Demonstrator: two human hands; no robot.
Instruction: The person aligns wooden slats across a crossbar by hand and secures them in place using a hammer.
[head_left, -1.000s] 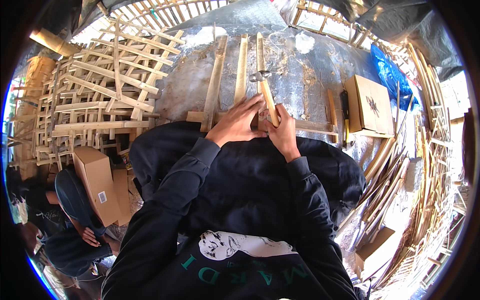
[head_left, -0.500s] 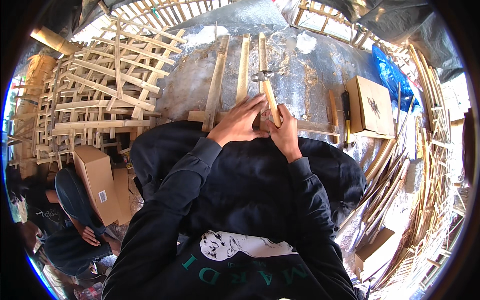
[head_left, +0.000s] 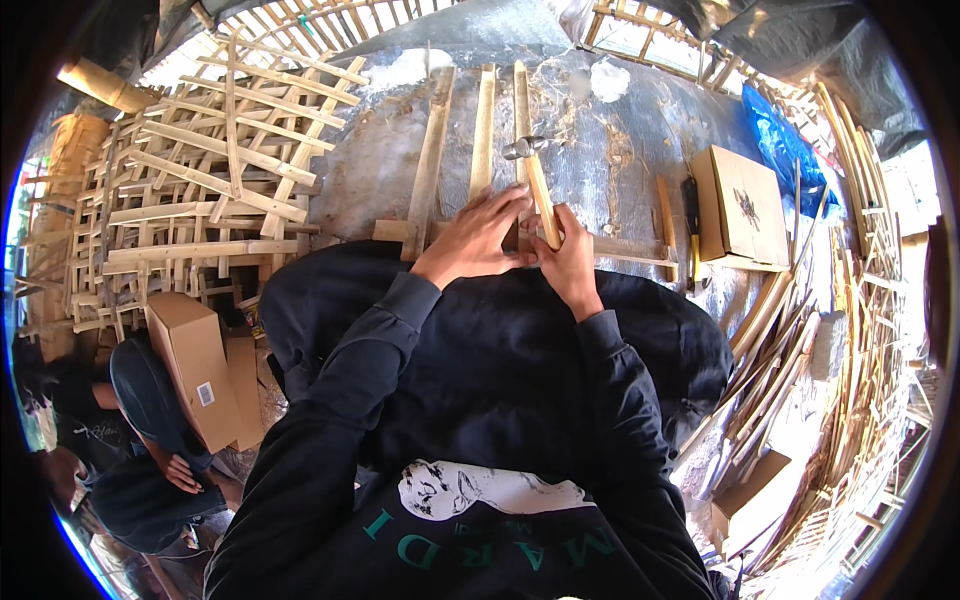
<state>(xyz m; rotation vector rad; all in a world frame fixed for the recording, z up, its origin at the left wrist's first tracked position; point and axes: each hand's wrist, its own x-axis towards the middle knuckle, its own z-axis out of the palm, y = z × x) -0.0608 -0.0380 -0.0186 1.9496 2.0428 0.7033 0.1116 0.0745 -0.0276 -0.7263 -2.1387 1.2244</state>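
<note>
My right hand (head_left: 570, 262) is closed around the lower end of a wooden-handled hammer (head_left: 539, 190), whose metal head points away from me. Beside it, my left hand (head_left: 478, 238) bends over the near end of a bamboo slat (head_left: 521, 95), fingers and thumb closed about it; whether a nail is also pinched there is hidden. Two more bamboo slats, one in the middle (head_left: 484, 130) and one on the left (head_left: 432, 150), lie roughly parallel to it. Their near ends meet a crosswise bamboo strip (head_left: 630, 250) in front of my knees.
Bamboo lattice panels (head_left: 215, 170) are piled at left. Right of the work lie a black-and-yellow tool (head_left: 692, 225), a cardboard box (head_left: 738, 210) and blue plastic (head_left: 785, 145). Loose bamboo strips (head_left: 765, 390) fill the right side. Another person (head_left: 150, 440) sits at lower left near a tall carton (head_left: 190, 370).
Both hands stay at the same joint, with the hammer held nearly as before. The view has shifted slightly. The other person's hands barely move.
</note>
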